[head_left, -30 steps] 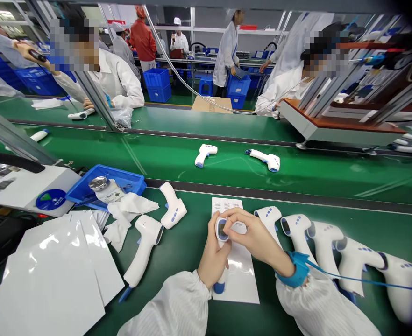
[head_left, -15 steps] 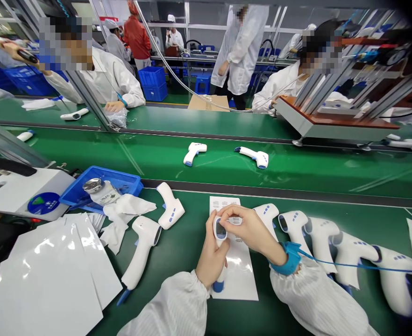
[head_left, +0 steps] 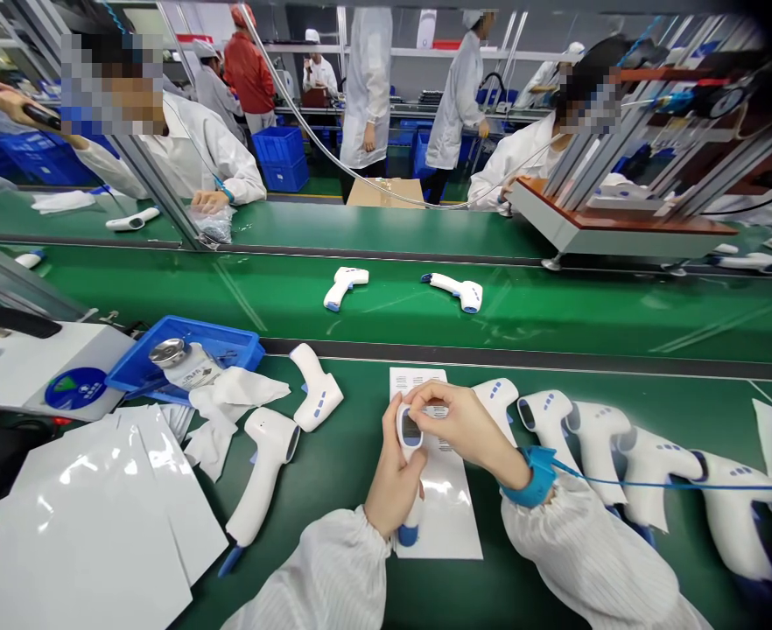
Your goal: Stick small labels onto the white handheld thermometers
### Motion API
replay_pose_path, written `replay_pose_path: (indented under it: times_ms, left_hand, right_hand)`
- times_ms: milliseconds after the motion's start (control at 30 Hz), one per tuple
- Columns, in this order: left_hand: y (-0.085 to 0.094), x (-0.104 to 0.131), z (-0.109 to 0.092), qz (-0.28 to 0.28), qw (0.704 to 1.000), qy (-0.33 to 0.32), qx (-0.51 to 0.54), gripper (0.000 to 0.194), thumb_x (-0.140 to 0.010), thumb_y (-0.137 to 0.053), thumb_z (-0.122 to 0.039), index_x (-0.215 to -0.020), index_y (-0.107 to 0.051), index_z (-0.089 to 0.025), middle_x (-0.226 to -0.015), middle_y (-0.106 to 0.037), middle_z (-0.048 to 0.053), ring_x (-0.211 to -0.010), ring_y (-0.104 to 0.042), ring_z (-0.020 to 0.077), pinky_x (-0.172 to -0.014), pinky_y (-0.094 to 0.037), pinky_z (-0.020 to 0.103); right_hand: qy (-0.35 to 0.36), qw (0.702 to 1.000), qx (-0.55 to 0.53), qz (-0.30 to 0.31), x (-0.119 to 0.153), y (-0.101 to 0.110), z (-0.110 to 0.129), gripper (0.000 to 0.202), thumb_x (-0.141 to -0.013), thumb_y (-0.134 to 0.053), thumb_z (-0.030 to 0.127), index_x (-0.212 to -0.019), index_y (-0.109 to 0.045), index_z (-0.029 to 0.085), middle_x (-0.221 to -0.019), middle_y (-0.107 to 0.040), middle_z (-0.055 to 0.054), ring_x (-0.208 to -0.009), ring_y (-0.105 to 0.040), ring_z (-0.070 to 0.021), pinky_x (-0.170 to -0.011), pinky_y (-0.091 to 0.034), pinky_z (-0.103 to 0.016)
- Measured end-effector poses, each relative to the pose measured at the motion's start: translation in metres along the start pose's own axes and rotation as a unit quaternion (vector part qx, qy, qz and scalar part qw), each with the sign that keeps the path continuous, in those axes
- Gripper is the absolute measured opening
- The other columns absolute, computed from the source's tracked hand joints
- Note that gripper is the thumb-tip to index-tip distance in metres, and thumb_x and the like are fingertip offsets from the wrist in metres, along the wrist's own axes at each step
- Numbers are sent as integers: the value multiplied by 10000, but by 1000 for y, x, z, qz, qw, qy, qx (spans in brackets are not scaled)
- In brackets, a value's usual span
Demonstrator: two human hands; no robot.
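My left hand (head_left: 391,486) is wrapped around a white infrared thermometer gun (head_left: 409,426), held upright with its dark screen facing me and its blue handle end downward. My right hand (head_left: 455,420) is closed in a pinch at the screen's upper right edge; whatever lies between its fingertips is too small to make out. Beneath both hands lies a sheet with printed labels (head_left: 452,516). To the left rest two more thermometer guns, one nearer (head_left: 261,477) and one farther (head_left: 317,389). Several others (head_left: 547,411) stand in a row to the right, partly overlapping.
Glossy white sheets (head_left: 90,525) cover the left front. Behind them are a crumpled white cloth (head_left: 242,389) and a blue tray (head_left: 251,350). A green conveyor belt (head_left: 228,297) carries thermometer guns (head_left: 347,287). A blue wrist cord (head_left: 675,484) stretches right. Co-workers sit opposite.
The view has shifted slightly, and the guns on the belt sit farther left. My hands keep the same hold. In the background, the standing people have changed places.
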State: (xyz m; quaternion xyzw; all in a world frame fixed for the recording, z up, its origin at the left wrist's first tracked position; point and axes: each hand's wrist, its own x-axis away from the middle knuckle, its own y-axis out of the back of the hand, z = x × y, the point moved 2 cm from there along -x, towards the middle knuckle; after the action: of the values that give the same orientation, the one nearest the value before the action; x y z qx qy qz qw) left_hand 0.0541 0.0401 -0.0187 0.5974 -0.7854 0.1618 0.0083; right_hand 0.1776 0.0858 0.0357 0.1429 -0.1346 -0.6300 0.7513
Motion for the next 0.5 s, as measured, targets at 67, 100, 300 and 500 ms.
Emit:
replay_pose_path:
  times_ms: [67,100,300,500]
  left_hand:
    - [0,0,1,5,1000,12,5,722,-861,-455,-162,-1474,-138,-376,-1568,-173,75,-707,-617,124,-435,-467,221]
    - [0,0,1,5,1000,14,5,727,-858,-460,-169,-1474,-136,-381,-1567,-174,77,-674,-608,114,-434,-470,228]
    - [2,-1,2,-10,1000,18,-18,758,-839,-497,-210,-1490,-137,-358,-1542,-245,86,-808,-635,173,-522,-519,258]
    - [0,1,-3,9,999,29,12,738,-849,-477,-205,-1469,-123,-389,-1553,-201,75,-627,-561,99,-434,-465,235]
  right_hand:
    - [0,1000,0,-1,0,0,0,91,-731,-583,133,-708,-636,204,-927,-711,-14,-925,-658,-181,-863,-497,-310]
    - [0,1000,0,-1,0,0,0,92,-731,-583,133,-711,-639,204,-923,-711,-14,-923,-659,-182,-862,-499,-310]
    - [-3,1000,1,-4,-1,-1,0,94,-734,-580,136,-714,-643,203,-915,-709,-18,-916,-660,-184,-853,-507,-312]
    - [-3,1000,5,-1,-1,-1,1,99,-735,-577,137,-709,-644,205,-900,-709,-16,-905,-661,-183,-849,-507,-315]
